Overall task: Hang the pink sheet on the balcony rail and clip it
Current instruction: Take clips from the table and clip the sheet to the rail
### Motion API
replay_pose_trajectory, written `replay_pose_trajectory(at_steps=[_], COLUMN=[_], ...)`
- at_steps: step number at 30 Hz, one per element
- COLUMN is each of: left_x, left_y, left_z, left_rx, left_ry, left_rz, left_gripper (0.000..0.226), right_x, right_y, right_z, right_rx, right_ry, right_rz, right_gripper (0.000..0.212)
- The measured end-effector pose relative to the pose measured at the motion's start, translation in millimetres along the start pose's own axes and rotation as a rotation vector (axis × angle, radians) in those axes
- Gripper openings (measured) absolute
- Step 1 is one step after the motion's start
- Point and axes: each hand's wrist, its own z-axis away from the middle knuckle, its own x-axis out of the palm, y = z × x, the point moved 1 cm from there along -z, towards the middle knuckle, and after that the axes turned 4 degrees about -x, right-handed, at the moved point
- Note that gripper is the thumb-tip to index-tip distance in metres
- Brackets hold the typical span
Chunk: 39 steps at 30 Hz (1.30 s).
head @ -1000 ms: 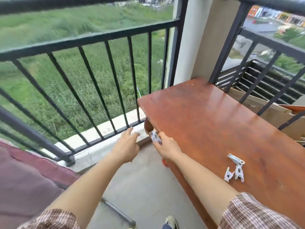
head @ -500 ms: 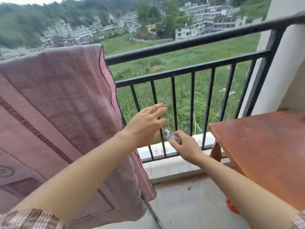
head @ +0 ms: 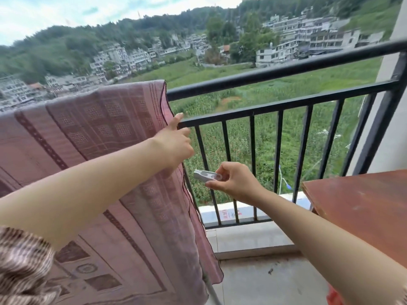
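Now the pink sheet [head: 88,139] hangs draped over the top bar of the black balcony rail [head: 286,71], filling the left half of the frame from the upper left down to the bottom edge, its dark-trimmed right hem falling just left of centre. Of the two hands, the left hand [head: 174,142] sits right at that hem near the middle of the frame, thumb pointing up and fingers curled in front of the cloth edge; whether they actually pinch the fabric cannot be told. Just below and to the right, apart from the sheet, the right hand [head: 233,183] pinches a white plastic clothes peg [head: 207,175] between thumb and fingertips, the peg lying roughly level with its free end pointing left toward the hem. A red-brown wooden bench [head: 363,208] juts in from the right edge, its corner close to the rail's uprights. A checked sleeve [head: 22,265] shows at the lower left, grey concrete floor [head: 264,282] lies bottom centre, and a metal pole [head: 211,291] pokes out beneath the sheet's lower corner
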Motion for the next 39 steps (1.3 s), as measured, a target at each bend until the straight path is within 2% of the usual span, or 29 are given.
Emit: replay_pose_trajectory(at_steps=[3,6,15,21,26,29,32,37,39], left_x=[1.9,2.4,12.7,26.8,33.6,31.8,26.3,14.9,10.6], left_y=[4.4,2.6,-3.7,-4.7,-5.3,-2.2,7.9,61.5,101.8], left_z=[-6.8,-7.4,-7.0,-9.8,-9.2,-7.6,-11.7,-41.0,-60.3], left_rx=[-0.032,-0.039,-0.035,-0.053,-0.073,-0.065,-0.037,0.003,0.043], left_ry=[0.025,0.044,0.164,0.242,0.271,0.241,0.223,0.434,0.441], left_rz=[0.015,0.048,0.225,0.278,0.330,0.417,0.603,0.886,0.991], left_gripper=[0.022,0.006,0.039,0.037,0.019,0.016,0.019,0.025,0.027], right_x=[0.9,0.8,8.9,25.4,35.2,34.3,29.7,19.5,9.9], right_y=[-8.1,-11.2,-16.8,-20.5,-12.9,-9.0,7.2,63.3,86.8], right_z=[-6.6,-13.5,-28.2,-39.8,-40.9,-35.2,-21.3,27.6,56.6], right_rx=[-0.062,-0.092,-0.094,-0.105,-0.058,-0.020,0.052,0.281,0.387], right_ry=[-0.024,-0.029,-0.086,-0.077,-0.042,-0.037,-0.034,0.019,0.065], right_rz=[0.057,0.087,0.018,-0.019,-0.054,-0.098,-0.083,-0.053,-0.041], right_gripper=[0.033,0.034,0.029,0.031,0.031,0.043,0.053,0.038,0.033])
